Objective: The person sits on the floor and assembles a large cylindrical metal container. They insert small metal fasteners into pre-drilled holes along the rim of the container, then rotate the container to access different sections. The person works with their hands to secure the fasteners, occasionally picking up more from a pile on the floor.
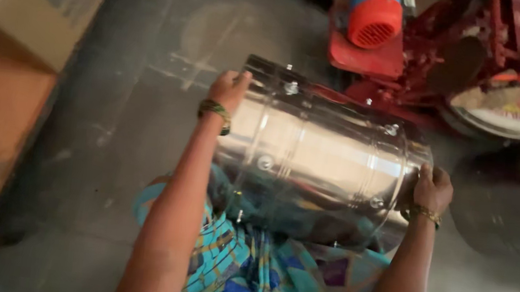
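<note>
Left hand [229, 89] curled over the far-left rim of a shiny steel drum [317, 152], fingers bent around the edge, a green bangle at the wrist. Right hand [432, 190] clamped on the drum's opposite, right rim, fingers wrapped over the lip, a gold bangle below. Drum lying on its side across the lap, above blue patterned cloth [260, 268], small rivets dotted along its ribbed wall. Beyond the drum, a red machine [404, 58] with an orange motor cover [374, 19]. Left of the drum, grey floor [121, 118] and cardboard boxes [3, 74].
</note>
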